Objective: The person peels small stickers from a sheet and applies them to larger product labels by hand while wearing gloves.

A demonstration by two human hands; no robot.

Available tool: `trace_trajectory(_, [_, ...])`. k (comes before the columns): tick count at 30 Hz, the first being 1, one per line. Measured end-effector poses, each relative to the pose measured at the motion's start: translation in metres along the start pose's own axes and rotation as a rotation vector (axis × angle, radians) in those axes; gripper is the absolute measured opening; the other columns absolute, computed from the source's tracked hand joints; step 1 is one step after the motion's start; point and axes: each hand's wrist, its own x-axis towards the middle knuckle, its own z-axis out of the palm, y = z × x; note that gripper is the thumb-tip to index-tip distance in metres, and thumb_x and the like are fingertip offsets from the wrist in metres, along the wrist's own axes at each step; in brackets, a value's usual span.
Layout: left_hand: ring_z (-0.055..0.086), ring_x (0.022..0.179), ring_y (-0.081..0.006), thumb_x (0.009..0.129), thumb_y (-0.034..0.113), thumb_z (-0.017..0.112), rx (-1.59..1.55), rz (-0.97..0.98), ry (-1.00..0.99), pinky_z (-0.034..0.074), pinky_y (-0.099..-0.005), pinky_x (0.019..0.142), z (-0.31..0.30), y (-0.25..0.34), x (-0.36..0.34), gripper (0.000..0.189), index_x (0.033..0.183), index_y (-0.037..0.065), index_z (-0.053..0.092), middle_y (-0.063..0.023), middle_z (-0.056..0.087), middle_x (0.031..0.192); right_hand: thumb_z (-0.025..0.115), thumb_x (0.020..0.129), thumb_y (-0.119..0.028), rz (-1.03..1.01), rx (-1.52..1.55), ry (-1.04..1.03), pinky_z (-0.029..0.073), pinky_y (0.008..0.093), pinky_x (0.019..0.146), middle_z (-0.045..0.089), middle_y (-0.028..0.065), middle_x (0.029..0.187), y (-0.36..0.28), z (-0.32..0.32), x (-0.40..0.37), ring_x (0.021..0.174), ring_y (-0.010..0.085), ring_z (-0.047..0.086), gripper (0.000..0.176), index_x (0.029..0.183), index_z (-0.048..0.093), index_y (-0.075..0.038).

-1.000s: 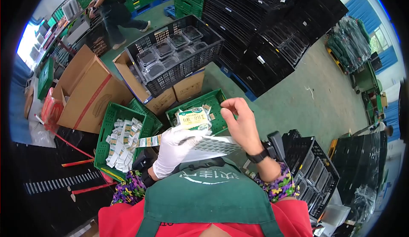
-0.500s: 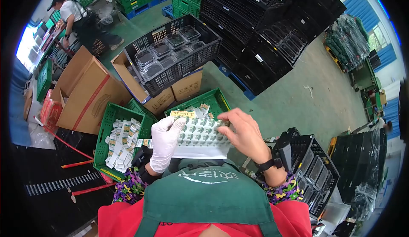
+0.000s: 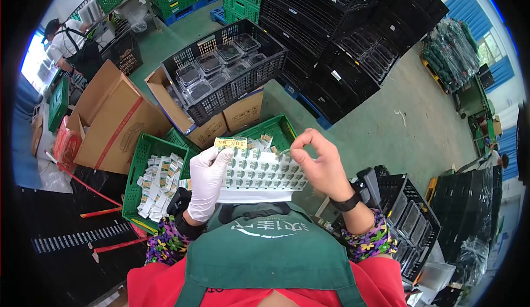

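My left hand, in a white glove, grips the left edge of a sheet of small printed stickers held in front of my green apron. A yellow-green label sits at the glove's fingertips, above the sheet's top left corner. My bare right hand, with a black watch on its wrist, pinches the sheet's top right corner. Below the sheet is a green crate with a few loose labels in it.
A green crate at the left holds a pile of labels. Beyond are cardboard boxes, a black crate of clear plastic trays, and tall stacks of black crates. A person stands at the far left. Black crates sit at my right.
The sticker sheet has turned from edge-on to facing me and risen. My right hand came down to pinch its top right corner. The person in the background walked to the left.
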Motion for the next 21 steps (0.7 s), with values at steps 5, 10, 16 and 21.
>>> trace_trajectory(5, [0.054,0.073,-0.0026,0.093,0.017,0.068,-0.074,-0.024,-0.010,0.045,-0.0200,0.065,0.005,0.004,0.000,0.023,0.103,-0.004,0.071,0.0016,0.068,0.084,0.066,0.087,-0.004,0.367,0.508,-0.009,0.048,0.0315,0.089,0.059,0.0058,0.097,0.004,0.007,-0.002,0.094,0.0178,0.059,0.023,0.107,0.055,-0.002])
trace_trajectory(10, [0.055,0.075,-0.0030,0.093,0.016,0.068,-0.062,-0.004,-0.025,0.045,-0.0201,0.067,0.003,0.004,0.001,0.023,0.105,-0.004,0.071,0.0009,0.068,0.086,0.068,0.083,0.007,0.259,0.315,0.017,0.051,0.0326,0.091,0.061,0.0076,0.105,-0.011,0.004,0.003,0.100,0.0187,0.061,0.053,0.131,0.049,-0.006])
trace_trajectory(16, [0.057,0.075,-0.0033,0.094,0.017,0.067,-0.083,-0.019,-0.053,0.046,-0.0198,0.067,0.007,0.007,0.004,0.024,0.107,-0.004,0.070,0.0000,0.069,0.087,0.059,0.075,0.008,-0.023,-0.009,-0.129,0.050,0.0387,0.075,0.058,0.0108,0.089,-0.011,0.008,-0.001,0.085,0.0289,0.058,0.071,0.142,0.047,-0.013])
trace_trajectory(21, [0.055,0.068,-0.0019,0.096,0.019,0.064,-0.182,-0.176,-0.014,0.044,-0.0181,0.060,0.006,-0.002,0.013,0.023,0.096,-0.003,0.071,0.0018,0.067,0.079,0.060,0.079,0.006,-0.352,0.001,-0.104,0.051,0.0340,0.081,0.063,0.0096,0.097,-0.010,-0.002,-0.004,0.090,0.0233,0.061,0.060,0.136,0.050,-0.006])
